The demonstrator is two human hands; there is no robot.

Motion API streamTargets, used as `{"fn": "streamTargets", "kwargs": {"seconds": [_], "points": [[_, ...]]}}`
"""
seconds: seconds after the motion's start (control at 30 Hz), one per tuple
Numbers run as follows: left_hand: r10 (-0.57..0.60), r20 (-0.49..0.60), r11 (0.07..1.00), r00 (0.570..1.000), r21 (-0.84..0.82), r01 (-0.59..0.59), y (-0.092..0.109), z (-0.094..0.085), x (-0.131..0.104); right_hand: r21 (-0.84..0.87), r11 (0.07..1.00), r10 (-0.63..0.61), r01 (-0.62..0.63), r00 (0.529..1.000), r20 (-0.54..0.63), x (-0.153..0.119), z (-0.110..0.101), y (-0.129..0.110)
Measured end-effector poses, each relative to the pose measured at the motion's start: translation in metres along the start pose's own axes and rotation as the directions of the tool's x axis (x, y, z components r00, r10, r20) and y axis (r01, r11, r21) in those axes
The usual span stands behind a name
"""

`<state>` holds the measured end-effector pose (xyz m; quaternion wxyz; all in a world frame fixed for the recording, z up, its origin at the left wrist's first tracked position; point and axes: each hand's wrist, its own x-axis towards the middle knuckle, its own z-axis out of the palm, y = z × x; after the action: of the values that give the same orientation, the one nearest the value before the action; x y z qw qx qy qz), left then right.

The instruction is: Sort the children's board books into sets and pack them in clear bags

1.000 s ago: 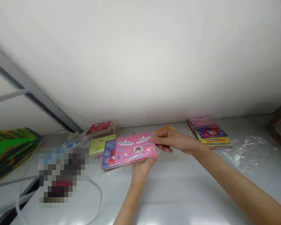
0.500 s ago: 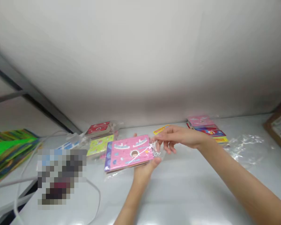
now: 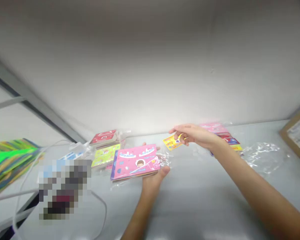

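Note:
A stack of booklets with a pink top cover (image 3: pixel 137 163), inside a clear plastic bag, rests in my left hand (image 3: pixel 153 178). My thumb lies over the right end and the other fingers go behind and under it. The bag's crinkled end (image 3: pixel 165 161) sticks out to the right, by my thumb. My right hand (image 3: pixel 190 134) is apart from the bag, palm down with loosely bent, separated fingers. A yellow card (image 3: pixel 171 142) lies near the back wall, its right end partly covered by those fingertips; whether they touch it I cannot tell.
On the left are red (image 3: pixel 103 137) and yellow-green (image 3: pixel 106 155) bagged stacks, plus a bright green pile (image 3: pixel 12 160). Toward the right sit more colourful booklets (image 3: pixel 227 138), a crumpled clear bag (image 3: pixel 265 156) and a cardboard box (image 3: pixel 296 133). A white cable (image 3: pixel 103 203) curves at lower left.
My right hand has left the bag's end and moved slightly up and to the right, over the yellow card. The left hand keeps the bagged booklets in nearly the same place.

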<state>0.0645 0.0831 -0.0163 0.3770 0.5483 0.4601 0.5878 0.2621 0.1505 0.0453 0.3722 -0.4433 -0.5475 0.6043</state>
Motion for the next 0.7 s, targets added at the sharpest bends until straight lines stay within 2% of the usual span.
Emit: {"fn": "streamTargets", "kwargs": {"seconds": [0.1, 0.2, 0.3, 0.4, 0.5, 0.6, 0.7], "points": [[-0.012, 0.055, 1.000, 0.998, 0.010, 0.012, 0.000, -0.001, 0.000, -0.053, 0.996, 0.051, -0.068, 0.961, -0.272, 0.017, -0.009, 0.021], [-0.011, 0.082, 1.000, 0.997, 0.028, 0.009, 0.002, -0.001, -0.001, -0.104, 0.987, 0.084, -0.125, 0.940, -0.332, 0.031, -0.014, 0.043], [-0.003, 0.060, 0.999, 0.998, 0.032, 0.001, 0.003, 0.000, -0.002, -0.233, 0.957, 0.065, -0.175, 0.908, -0.414, 0.039, -0.018, 0.060], [-0.002, 0.052, 1.000, 0.999, 0.028, 0.001, 0.004, 0.001, -0.002, -0.291, 0.924, 0.095, -0.247, 0.888, -0.451, 0.041, -0.020, 0.070], [-0.012, 0.078, 0.999, 0.997, 0.034, 0.009, 0.005, 0.000, -0.002, -0.374, 0.881, 0.105, -0.291, 0.889, -0.445, 0.040, -0.021, 0.076], [-0.038, 0.073, 0.999, 0.997, 0.006, 0.038, 0.005, 0.001, -0.002, -0.541, 0.790, 0.029, -0.288, 0.899, -0.438, 0.039, -0.021, 0.080], [-0.018, 0.058, 1.000, 0.998, 0.004, 0.018, 0.003, 0.001, -0.001, -0.607, 0.749, -0.026, -0.265, 0.904, -0.426, 0.039, -0.022, 0.083]]}}
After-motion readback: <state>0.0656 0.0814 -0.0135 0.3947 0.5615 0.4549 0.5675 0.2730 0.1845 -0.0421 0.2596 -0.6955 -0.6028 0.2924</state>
